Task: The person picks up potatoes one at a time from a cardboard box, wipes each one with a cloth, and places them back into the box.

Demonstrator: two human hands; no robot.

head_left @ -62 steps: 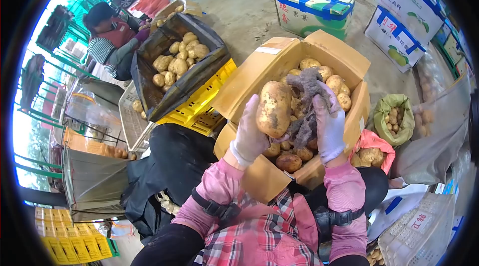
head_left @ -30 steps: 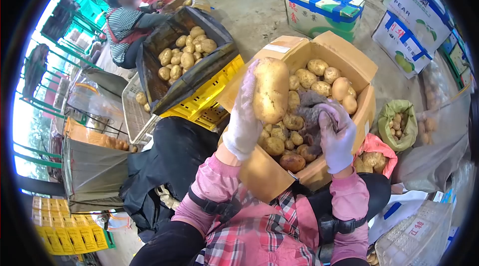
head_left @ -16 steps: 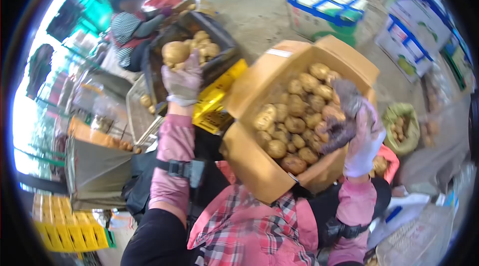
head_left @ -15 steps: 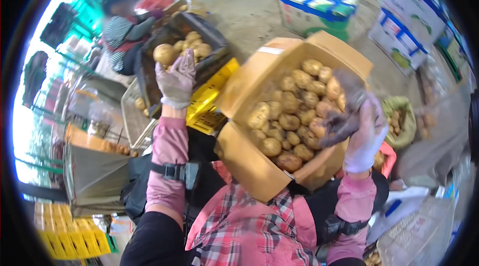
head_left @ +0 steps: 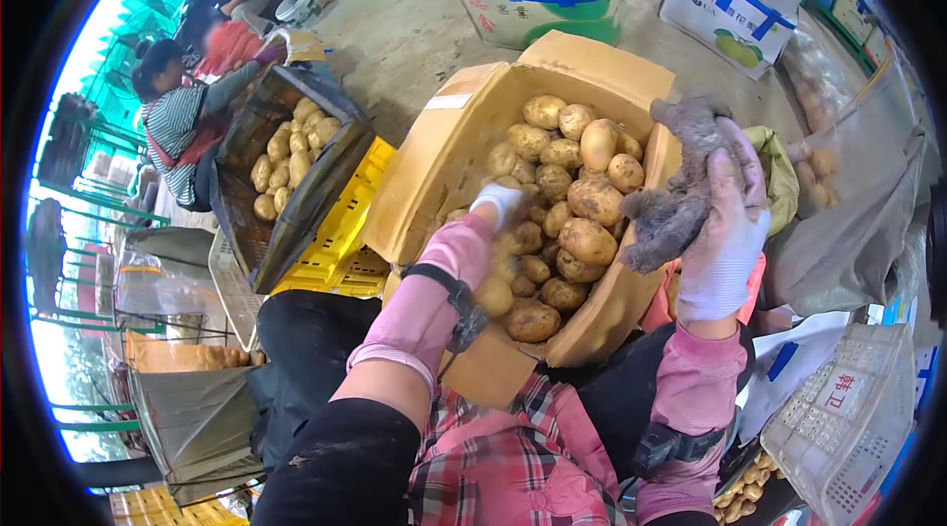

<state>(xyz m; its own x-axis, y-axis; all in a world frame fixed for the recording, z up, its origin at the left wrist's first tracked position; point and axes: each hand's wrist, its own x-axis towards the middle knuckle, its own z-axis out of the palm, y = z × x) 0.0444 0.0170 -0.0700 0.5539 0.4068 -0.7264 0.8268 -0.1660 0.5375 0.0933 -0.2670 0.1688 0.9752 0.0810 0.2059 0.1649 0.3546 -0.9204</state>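
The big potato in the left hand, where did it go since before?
The left hand swung it over to the dark crate, let go, and now reaches empty into the cardboard box. The right hand still holds the grey rag.

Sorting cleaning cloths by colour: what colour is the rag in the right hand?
Grey, a fuzzy rag, seen in the head view.

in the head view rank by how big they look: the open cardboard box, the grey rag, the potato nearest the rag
1. cardboard box, by far the largest.
2. grey rag, held in the right hand.
3. potato, smallest, though the rag is nearer the camera, so that gap is unsure.
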